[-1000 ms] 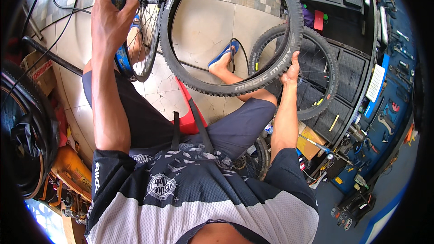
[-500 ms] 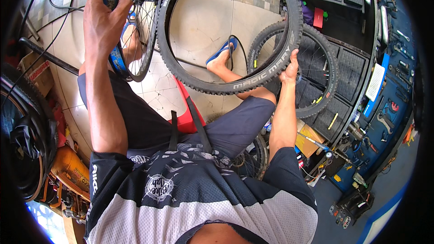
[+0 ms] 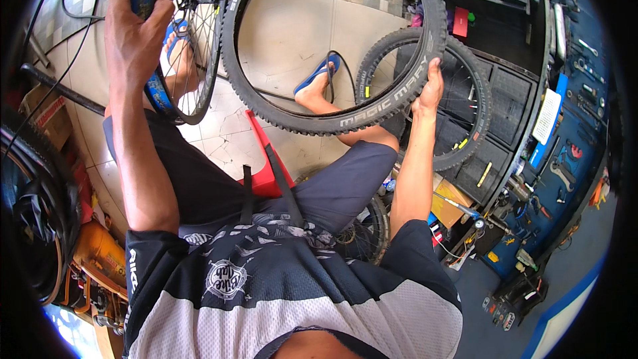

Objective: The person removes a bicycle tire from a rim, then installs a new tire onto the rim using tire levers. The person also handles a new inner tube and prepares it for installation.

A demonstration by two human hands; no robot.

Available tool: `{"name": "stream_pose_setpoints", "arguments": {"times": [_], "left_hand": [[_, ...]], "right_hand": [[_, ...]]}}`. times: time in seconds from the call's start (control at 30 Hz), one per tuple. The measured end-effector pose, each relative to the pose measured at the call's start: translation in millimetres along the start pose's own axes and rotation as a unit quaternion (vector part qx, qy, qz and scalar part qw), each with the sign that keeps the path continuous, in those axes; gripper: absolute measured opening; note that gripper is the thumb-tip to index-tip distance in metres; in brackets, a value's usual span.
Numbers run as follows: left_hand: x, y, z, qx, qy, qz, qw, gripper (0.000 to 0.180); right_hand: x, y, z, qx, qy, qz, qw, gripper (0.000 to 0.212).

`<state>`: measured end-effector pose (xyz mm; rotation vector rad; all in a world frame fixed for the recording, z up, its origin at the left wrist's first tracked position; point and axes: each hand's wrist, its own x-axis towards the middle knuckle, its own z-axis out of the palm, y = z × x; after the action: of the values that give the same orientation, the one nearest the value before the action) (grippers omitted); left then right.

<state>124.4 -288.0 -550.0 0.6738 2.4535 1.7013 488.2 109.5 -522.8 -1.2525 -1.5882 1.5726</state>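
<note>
My left hand grips the rim of a spoked bicycle wheel lined with blue rim tape, held upright at the upper left. A loose black knobby tyre is held up to the right of that wheel, my right hand clasping its right side. The tyre stands beside the wheel and overlaps its right edge. I am seated on a red stool, with both feet in blue sandals on the tiled floor.
A second wheel with a knobby tyre leans against black drawers at the right. A blue wall panel with hanging tools is at far right. Another big tyre stands at the left edge. Cables lie on the floor.
Both hands have lifted slightly, and the wheel and loose tyre have drawn a little closer together.
</note>
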Motion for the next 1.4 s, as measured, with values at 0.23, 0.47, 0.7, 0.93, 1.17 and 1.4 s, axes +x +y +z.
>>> {"name": "stream_pose_setpoints", "arguments": {"times": [0.23, 0.47, 0.7, 0.93, 1.17, 1.4], "left_hand": [[5, -7, 1, 0.044, 0.052, 0.032, 0.997, 0.067], [2, -15, -4, -0.031, 0.039, -0.065, 0.997, 0.065], [-14, -5, 10, -0.063, 0.026, -0.045, 0.997, 0.062], [-44, 37, 36, -0.134, -0.066, -0.023, 0.988, 0.061], [-66, 27, 88, -0.12, -0.147, 0.026, 0.981, 0.065], [-85, -26, 123, -0.149, -0.181, 0.069, 0.97, 0.081]], "right_hand": [[-9, -148, 38, -0.018, -0.023, -0.056, 0.998, 0.046], [-55, -297, 8, 0.0, -0.056, -0.123, 0.991, 0.053], [-122, -396, -72, -0.008, -0.01, -0.26, 0.965, 0.055], [-200, -412, -126, 0.038, -0.062, -0.343, 0.936, 0.069], [-258, -415, -115, 0.092, -0.074, -0.365, 0.924, 0.078], [-287, -413, -90, 0.076, -0.081, -0.36, 0.926, 0.08]]}}
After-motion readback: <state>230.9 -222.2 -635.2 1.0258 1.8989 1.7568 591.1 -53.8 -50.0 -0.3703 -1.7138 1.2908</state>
